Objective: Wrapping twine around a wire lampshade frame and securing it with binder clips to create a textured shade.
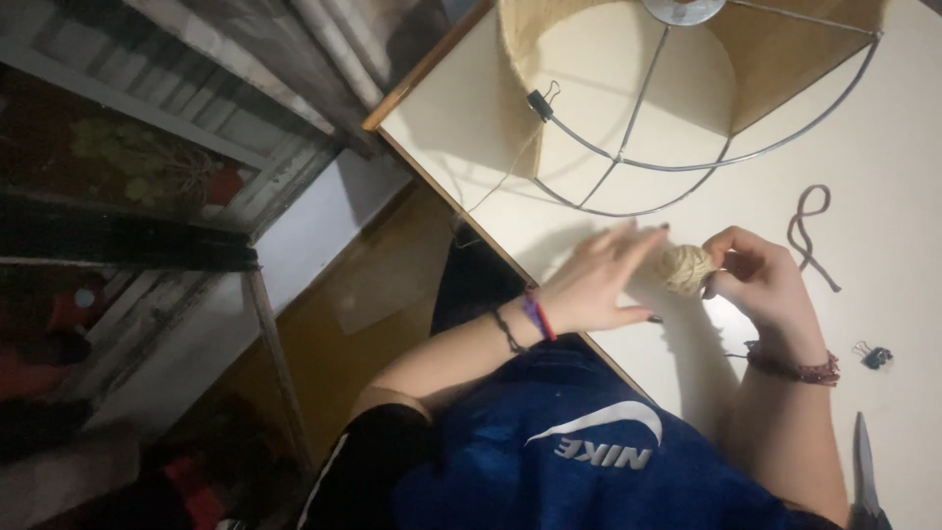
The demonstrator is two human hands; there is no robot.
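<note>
We see both hands meet over a ball of twine [686,269] at the near edge of the white table [903,147]. The right hand [760,280] has its fingers curled shut around the ball, holding it just above the tabletop. The left hand [599,285] lies flat and open beside it, fingers spread and blurred, their tips touching the ball's left side.

Behind the hands a lampshade [628,88] lies on its side, its wire frame [687,167] facing us. We look into its open mouth and find nothing inside but the bare inner wall and the wire spokes. A black binder clip [540,101] grips its rim on the left, and a thin strand of twine [500,182] runs down from there toward the table's edge.

To the right lie a looped brown cord [810,231], a second small clip [873,355] near the right wrist, and a pointed blade [863,461] at the bottom edge.
</note>
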